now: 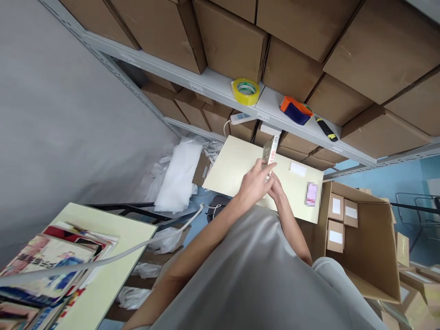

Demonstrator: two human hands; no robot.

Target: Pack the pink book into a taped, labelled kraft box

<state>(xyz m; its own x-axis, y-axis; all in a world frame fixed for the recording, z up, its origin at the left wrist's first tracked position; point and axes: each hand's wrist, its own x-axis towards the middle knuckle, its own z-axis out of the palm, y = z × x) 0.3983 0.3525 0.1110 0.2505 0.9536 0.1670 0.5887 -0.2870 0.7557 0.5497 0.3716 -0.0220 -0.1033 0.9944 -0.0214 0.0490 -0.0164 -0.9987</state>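
Over the pale tabletop (227,165) I hold a book (274,145) upright, its narrow spine with red lettering turned toward me. My left hand (254,182) is closed on the lower part of the book, thumb across the spine. At the bottom end my right hand (276,188) grips it too, its fingers partly hidden behind the left hand. A white slip of paper (297,169) lies on the tabletop to the right, and a blurred pink item (312,194) sits near the right edge.
Yellow tape (245,92), an orange and blue tape dispenser (296,110) and a cutter (326,129) lie on the shelf edge ahead. An open carton (373,238) with small boxes stands right. Magazines (51,266) are stacked left, where a white cable (137,246) crosses.
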